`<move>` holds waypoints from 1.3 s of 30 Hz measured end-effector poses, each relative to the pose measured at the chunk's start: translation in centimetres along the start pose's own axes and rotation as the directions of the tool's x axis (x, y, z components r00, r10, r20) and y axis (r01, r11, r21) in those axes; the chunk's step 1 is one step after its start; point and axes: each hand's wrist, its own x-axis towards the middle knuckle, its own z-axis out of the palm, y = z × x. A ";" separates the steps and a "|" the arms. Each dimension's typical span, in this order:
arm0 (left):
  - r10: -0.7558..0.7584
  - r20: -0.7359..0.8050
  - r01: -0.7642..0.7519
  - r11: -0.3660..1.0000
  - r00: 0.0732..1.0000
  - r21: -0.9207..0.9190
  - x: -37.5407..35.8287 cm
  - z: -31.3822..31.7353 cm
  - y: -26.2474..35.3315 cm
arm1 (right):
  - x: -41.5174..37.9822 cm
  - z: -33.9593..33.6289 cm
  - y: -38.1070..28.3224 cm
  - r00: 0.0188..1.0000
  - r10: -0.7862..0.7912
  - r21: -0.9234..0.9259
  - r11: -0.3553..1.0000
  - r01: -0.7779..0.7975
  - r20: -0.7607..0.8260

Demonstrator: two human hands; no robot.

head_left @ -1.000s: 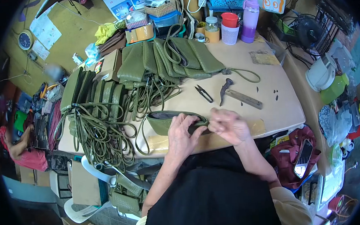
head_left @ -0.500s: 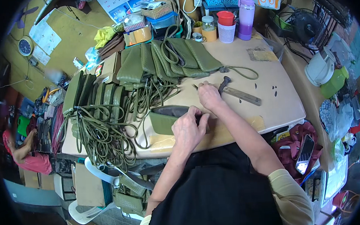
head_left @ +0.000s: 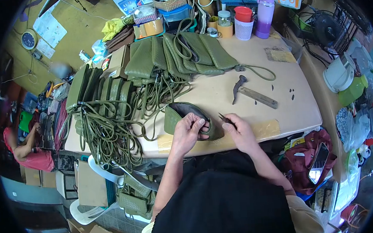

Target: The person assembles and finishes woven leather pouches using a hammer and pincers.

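Observation:
An olive-green pouch (head_left: 172, 119) with a dark lining stands with its mouth open near the table's front edge. My left hand (head_left: 188, 133) grips its right-hand rim, fingers closed around the edge. Just to the right, apart from the pouch, my right hand (head_left: 242, 134) is closed on a small dark pointed tool (head_left: 225, 119). The tool's tip points toward the pouch rim; its handle is mostly hidden in my palm. A hammer (head_left: 258, 97) with a wooden handle and dark metal head lies beyond my right hand.
Finished-looking green pouches (head_left: 200, 56) lie in a row at the back. More pouches with tangled cords (head_left: 110, 129) fill the left side. A purple bottle (head_left: 265, 17) and red cup (head_left: 243, 14) stand at the back; a maroon bag (head_left: 294, 161) is at the right.
My right hand has come back from beside the hammer toward the pouch, carrying the small pointed tool. My left hand has turned the pouch, and its fingers now show inside the rim.

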 end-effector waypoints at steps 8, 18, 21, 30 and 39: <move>0.051 -0.018 -0.051 0.998 0.999 -0.042 0.1 0.6 0.2 | 2.2 -3.2 -8.1 0.990 -0.107 -0.516 0.845 0.140 0.094; 0.232 -0.096 -0.206 0.952 0.968 0.225 0.0 1.6 0.1 | 4.4 -2.6 -9.0 0.966 -0.115 -0.640 0.730 0.239 0.230; 0.294 -0.110 -0.249 0.919 0.950 0.306 0.2 1.6 -0.5 | 4.6 -2.7 -9.0 0.967 -0.083 -0.631 0.743 0.221 0.241; 0.444 -0.096 -0.362 0.822 0.891 0.441 -1.9 2.2 -0.3 | 3.3 -2.4 -7.3 0.947 -0.220 -0.696 0.643 0.321 0.234; 0.595 0.100 -0.595 0.750 0.798 0.287 -3.0 1.2 -2.5 | 6.9 -0.3 3.2 0.996 -0.049 -0.588 0.804 0.087 0.079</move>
